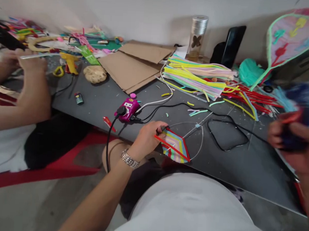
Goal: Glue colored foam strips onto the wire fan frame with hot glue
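My left hand, with a metal watch on the wrist, grips a small craft piece at the table's front edge. The piece has red edges and stripes of pastel pipe cleaners, and a thin wire loop stands out beside it. Over at the right edge, my right hand is curled around a dark blue object with an orange-red part; motion blur hides what kind it is. A black cord loop lies between the two hands.
Bundled pipe cleaners lie at the back beside cardboard sheets. A glass bottle and a phone stand behind. A purple power socket with cords sits left of centre. Another person's hands work near a yellow glue gun.
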`<state>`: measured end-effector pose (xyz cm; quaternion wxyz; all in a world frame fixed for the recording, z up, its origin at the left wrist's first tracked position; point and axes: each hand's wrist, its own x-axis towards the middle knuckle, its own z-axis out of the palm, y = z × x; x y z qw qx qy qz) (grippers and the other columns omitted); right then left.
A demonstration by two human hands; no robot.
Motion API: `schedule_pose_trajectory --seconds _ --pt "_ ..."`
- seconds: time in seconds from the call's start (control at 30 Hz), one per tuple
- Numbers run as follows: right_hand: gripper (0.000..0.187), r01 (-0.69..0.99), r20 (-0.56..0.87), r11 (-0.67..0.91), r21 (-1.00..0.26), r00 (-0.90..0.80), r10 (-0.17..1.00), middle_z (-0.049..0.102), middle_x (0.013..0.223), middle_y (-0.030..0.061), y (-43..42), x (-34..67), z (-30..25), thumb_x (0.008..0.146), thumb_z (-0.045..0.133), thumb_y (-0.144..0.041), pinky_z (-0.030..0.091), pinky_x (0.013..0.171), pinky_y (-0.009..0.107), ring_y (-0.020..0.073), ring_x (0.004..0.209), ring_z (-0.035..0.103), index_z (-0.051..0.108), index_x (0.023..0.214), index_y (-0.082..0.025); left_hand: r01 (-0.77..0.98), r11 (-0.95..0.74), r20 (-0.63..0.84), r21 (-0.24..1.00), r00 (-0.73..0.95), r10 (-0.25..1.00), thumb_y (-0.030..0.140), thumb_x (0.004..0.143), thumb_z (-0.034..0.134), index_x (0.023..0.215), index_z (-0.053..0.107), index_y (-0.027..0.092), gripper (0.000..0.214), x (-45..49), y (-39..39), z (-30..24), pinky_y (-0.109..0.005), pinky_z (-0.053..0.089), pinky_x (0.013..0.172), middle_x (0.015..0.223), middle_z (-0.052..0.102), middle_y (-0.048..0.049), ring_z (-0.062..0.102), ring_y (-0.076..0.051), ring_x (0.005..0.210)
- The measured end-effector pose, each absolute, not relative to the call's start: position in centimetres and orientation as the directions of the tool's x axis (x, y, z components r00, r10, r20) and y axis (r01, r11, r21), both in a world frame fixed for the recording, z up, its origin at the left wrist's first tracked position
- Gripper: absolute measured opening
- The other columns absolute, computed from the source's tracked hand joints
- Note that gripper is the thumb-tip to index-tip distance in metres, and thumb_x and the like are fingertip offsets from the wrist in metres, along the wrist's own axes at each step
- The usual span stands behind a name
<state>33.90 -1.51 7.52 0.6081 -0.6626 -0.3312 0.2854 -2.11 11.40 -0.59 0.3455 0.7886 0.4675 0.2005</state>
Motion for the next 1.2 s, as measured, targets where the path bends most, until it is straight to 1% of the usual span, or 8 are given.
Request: schedule_pose_trajectory --seconds 0.07,0.13,0.33,0.4,0.53,0.7,0.9,1.2 --pt "0.023 -0.019 -0.070 -0.071 -0.997 0.531 0.844 0.070 0.071 0.0066 -1.0 30.6 6.8 0.062 0.088 -0.031 0.041 0.045 0.032 0.0175 0.052 0.058 0.071 0.077 -0.023 0.606 -0.348 -0.012 0.715 0.508 0.861 0.013 0.083 0.065 0.110 0.075 0.023 0.030 -2.2 11.5 -0.4 -0.023 0.047 0.067 0.085 0.064 0.0001 0.058 -0.012 0.074" --pt "0.018 -0.013 -0.084 -0.089 -0.996 0.493 0.866 0.073 0.080 0.0080 -0.7 27.8 6.1 0.066 0.087 -0.028 0.044 0.049 0.032 0.0164 0.057 0.060 0.075 0.079 -0.023 0.619 -0.359 -0.024 0.698 0.522 0.853 0.014 0.085 0.063 0.107 0.076 0.022 0.027 -2.3 11.5 -0.1 -0.025 0.048 0.069 0.084 0.062 -0.0005 0.059 -0.013 0.073" --pt "0.022 -0.243 -0.377 -0.323 -0.915 0.228 0.898 0.071 0.076 0.0049 0.5 23.9 4.9 0.073 0.082 -0.040 0.039 0.046 0.028 0.0100 0.049 0.050 0.076 0.083 -0.021 0.631 -0.341 -0.068 0.697 0.531 0.844 0.010 0.085 0.060 0.103 0.073 0.021 0.025 -2.2 11.5 0.6 -0.026 0.047 0.071 0.084 0.061 -0.0004 0.059 -0.014 0.076" --pt "0.027 -0.344 -0.460 -0.386 -0.856 0.169 0.871 0.072 0.078 0.0041 0.9 22.7 4.5 0.074 0.081 -0.043 0.043 0.047 0.026 0.0110 0.051 0.055 0.075 0.089 -0.021 0.644 -0.325 -0.089 0.692 0.523 0.848 0.008 0.084 0.060 0.102 0.073 0.021 0.026 -2.0 11.5 0.7 -0.026 0.047 0.071 0.084 0.061 -0.0002 0.059 -0.014 0.076" --pt "0.039 -0.430 -0.511 -0.431 -0.793 0.086 0.855 0.077 0.091 0.0053 1.3 20.0 2.9 0.074 0.084 -0.043 0.059 0.072 0.032 0.0173 0.074 0.070 0.073 0.104 -0.021 0.683 -0.323 -0.114 0.656 0.512 0.851 0.007 0.082 0.058 0.103 0.072 0.021 0.029 -1.4 11.5 1.0 -0.027 0.047 0.070 0.088 0.061 -0.0010 0.059 -0.015 0.077" --pt "0.042 -0.443 -0.544 -0.464 -0.767 0.066 0.836 0.078 0.104 0.0071 1.1 18.3 1.0 0.075 0.085 -0.050 0.058 0.097 0.041 0.0231 0.100 0.074 0.073 0.103 -0.020 0.712 -0.300 -0.099 0.635 0.460 0.883 0.017 0.084 0.062 0.098 0.071 0.020 0.016 -0.5 11.1 0.8 -0.029 0.048 0.071 0.087 0.060 -0.0016 0.059 -0.016 0.076" --pt "0.042 -0.403 -0.545 -0.485 -0.776 0.041 0.837 0.078 0.111 0.0081 1.0 18.7 1.1 0.077 0.082 -0.054 0.055 0.104 0.044 0.0257 0.108 0.073 0.074 0.102 -0.021 0.747 -0.264 -0.087 0.610 0.394 0.915 0.026 0.087 0.065 0.092 0.070 0.021 0.010 0.4 11.1 0.5 -0.028 0.047 0.067 0.085 0.061 -0.0010 0.057 -0.015 0.070" --pt "0.045 -0.263 -0.535 -0.502 -0.824 0.065 0.843 0.077 0.109 0.0069 0.6 18.7 0.7 0.079 0.077 -0.061 0.054 0.105 0.048 0.0287 0.107 0.071 0.075 0.105 -0.024 0.874 -0.285 -0.041 0.392 0.327 0.944 0.021 0.090 0.062 0.088 0.068 0.020 0.007 1.7 10.2 0.4 -0.027 0.045 0.065 0.088 0.061 -0.0025 0.060 -0.016 0.073"
